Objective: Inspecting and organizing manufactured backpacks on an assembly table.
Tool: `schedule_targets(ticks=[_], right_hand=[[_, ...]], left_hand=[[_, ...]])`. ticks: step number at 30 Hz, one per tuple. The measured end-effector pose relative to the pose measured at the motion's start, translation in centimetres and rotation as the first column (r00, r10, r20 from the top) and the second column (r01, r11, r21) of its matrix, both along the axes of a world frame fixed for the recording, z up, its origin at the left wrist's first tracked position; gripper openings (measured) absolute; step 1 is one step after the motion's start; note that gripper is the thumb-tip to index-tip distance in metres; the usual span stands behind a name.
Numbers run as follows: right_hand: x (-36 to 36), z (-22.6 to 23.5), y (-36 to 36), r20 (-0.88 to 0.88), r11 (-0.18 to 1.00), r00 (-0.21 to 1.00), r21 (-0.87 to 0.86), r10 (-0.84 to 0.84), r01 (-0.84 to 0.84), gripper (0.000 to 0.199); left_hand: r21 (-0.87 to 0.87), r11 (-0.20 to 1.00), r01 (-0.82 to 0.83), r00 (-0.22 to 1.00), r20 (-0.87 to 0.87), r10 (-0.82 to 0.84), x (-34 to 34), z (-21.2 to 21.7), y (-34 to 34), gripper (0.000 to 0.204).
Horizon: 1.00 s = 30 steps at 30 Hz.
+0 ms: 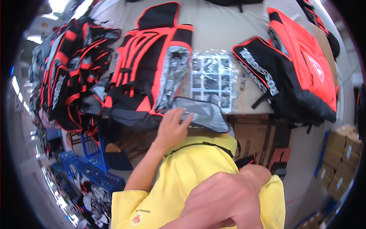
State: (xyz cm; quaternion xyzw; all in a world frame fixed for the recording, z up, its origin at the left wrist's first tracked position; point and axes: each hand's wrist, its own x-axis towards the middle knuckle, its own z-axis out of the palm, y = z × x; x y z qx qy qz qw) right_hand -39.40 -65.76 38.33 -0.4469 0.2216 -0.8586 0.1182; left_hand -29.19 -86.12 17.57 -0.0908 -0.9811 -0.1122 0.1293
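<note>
A black backpack (148, 82) with orange-red trim and straps lies on the table in front of me. Its side compartment is open and shows a silver-grey lining (173, 78). A grey flap (206, 114) hangs from its near end over the table edge. My left hand (173, 128) rests on this flap at its left, fingers stretched out and slightly apart. Close before the camera, in front of my yellow shirt, is my right hand (225, 196), raised with its back showing. Its fingers are mostly hidden, and whether they hold anything does not show.
A clear plastic sheet with pockets (211, 80) lies right of the backpack. Farther right sits an orange-red and black backpack (301, 68). More such bags (72, 72) are piled at left. Cardboard boxes (339, 160) are stacked at right; blue crates (89, 171) stand lower left.
</note>
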Motion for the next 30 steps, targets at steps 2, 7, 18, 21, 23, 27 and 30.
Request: schedule_targets(ticks=[2, 7, 18, 21, 23, 27, 30], right_hand=[[-0.4, -1.4, 1.1, 0.132, 0.693, 0.809, 0.45, 0.572, -0.563, 0.037], [3.5, -8.9, 0.7, 0.181, 0.546, 0.844, 0.69, 0.505, -0.475, 0.04], [8.5, -17.3, -5.8, -0.175, 0.098, 0.975, 0.982, 0.136, 0.163, 0.051], [10.2, -17.2, -10.3, -0.424, 0.071, 0.903, 0.905, 0.064, 0.42, 0.073], [11.7, -17.2, -14.1, -0.667, 0.07, 0.745, 0.743, 0.012, 0.665, 0.08], [13.3, -20.1, -20.2, -0.837, -0.161, 0.547, 0.542, -0.019, 0.825, 0.079], [10.6, -26.7, -19.0, -0.677, -0.233, 0.717, 0.733, -0.164, 0.639, 0.06]], left_hand=[[0.08, 0.997, -0.011, 0.996, -0.085, 0.018, 2.0, 0.1, 0.8, 0.042], [0.212, 0.96, -0.182, 0.981, -0.024, 0.191, 10.7, -1.1, 1.0, 0.042], [0.094, 0.591, -0.801, 0.58, -0.121, 0.806, 20.9, -2.9, -15.6, 0.058], [0.052, 0.591, -0.805, 0.585, -0.099, 0.805, 21.6, -1.5, -22.2, 0.074], [0.053, 0.623, -0.78, 0.619, -0.08, 0.782, 21.5, -0.9, -26.4, 0.082], [0.062, 0.755, -0.653, 0.756, -0.002, 0.654, 19.7, 0.7, -33.1, 0.102], [0.095, 0.84, -0.534, 0.845, 0.015, 0.535, 17.8, 0.5, -34.4, 0.102]])
